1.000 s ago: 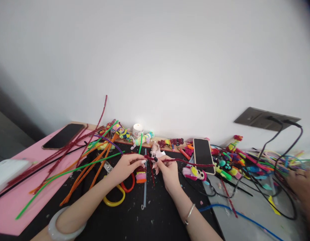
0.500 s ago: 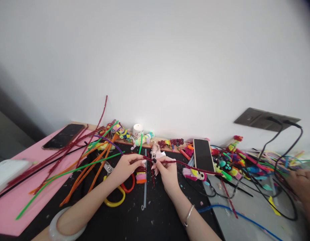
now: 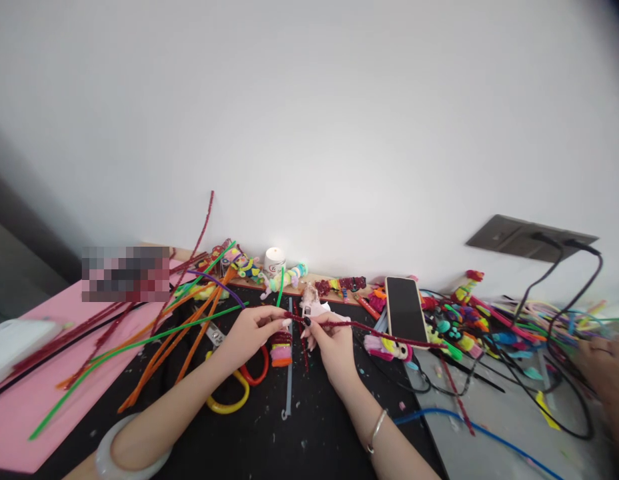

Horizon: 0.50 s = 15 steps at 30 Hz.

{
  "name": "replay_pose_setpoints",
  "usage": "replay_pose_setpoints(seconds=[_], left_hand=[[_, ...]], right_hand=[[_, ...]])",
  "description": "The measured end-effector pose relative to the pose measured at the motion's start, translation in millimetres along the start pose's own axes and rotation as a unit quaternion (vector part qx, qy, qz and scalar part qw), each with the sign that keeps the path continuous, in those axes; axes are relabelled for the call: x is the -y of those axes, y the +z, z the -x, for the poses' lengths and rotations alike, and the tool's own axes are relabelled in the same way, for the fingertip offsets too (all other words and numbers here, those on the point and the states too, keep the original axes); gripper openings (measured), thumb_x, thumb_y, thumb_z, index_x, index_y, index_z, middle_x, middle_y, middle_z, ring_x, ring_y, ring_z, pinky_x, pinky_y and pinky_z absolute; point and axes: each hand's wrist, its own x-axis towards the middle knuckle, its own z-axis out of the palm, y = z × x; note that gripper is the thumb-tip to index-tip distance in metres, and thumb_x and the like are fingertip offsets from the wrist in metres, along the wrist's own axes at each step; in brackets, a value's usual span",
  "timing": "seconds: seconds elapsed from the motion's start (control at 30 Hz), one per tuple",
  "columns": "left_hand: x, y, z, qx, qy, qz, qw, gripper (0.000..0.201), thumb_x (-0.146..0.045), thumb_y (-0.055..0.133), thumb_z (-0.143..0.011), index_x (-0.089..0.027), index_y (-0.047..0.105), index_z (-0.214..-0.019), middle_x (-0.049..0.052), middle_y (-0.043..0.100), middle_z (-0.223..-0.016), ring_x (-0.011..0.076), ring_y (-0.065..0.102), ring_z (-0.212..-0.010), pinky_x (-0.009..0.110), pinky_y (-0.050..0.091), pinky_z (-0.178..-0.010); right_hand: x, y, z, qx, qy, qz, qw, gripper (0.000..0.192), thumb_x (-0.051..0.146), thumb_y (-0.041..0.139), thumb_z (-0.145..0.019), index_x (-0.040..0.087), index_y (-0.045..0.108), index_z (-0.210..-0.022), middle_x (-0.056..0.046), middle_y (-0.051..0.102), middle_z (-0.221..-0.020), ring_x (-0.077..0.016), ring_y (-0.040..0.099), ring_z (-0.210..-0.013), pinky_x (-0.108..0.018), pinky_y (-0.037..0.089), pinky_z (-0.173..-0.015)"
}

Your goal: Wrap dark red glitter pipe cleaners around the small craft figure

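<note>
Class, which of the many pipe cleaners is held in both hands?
The dark red pipe cleaner, pinched by the left hand and right hand; the others lie loose on the table.

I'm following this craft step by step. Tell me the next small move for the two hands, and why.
Probably a further twist of the dark red pipe cleaner at the pinch. Both the left hand and the right hand pinch it close together above the black mat, while its long free end trails right toward the phone. That loose length looks unworked.
</note>
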Motion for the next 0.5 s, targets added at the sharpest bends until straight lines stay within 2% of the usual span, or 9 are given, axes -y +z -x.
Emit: replay_pose_setpoints(seconds=[0.2, 0.5], left_hand=[[-4.4, 0.3, 1.4, -0.010, 0.002, -0.004, 1.000, 0.021, -0.036, 0.065, -0.074, -0.017, 0.073, -0.073, -0.002, 0.062, -0.057, 0.0133, 0.048, -0.050, 0.025, 0.041, -0.050], [0.1, -0.8, 0.2, 0.010, 0.000, -0.008, 1.000, 0.024, -0.038, 0.067, -0.074, -0.016, 0.075, -0.079, -0.001, 0.063, -0.060, 0.0147, 0.051, -0.054, 0.025, 0.041, -0.054]], right_hand=[[-0.7, 0.0, -0.9, 0.002, -0.001, 0.005, 1.000, 0.018, 0.032, 0.073, -0.075, 0.018, 0.067, -0.067, 0.000, 0.067, -0.054, -0.0111, 0.053, -0.040, -0.023, 0.044, -0.042], [-3.0, -2.5, -0.1, 0.003, -0.021, 0.052, 0.998, 0.019, 0.034, 0.069, -0.080, 0.019, 0.065, -0.069, 0.000, 0.066, -0.055, -0.0121, 0.054, -0.042, -0.024, 0.045, -0.043]])
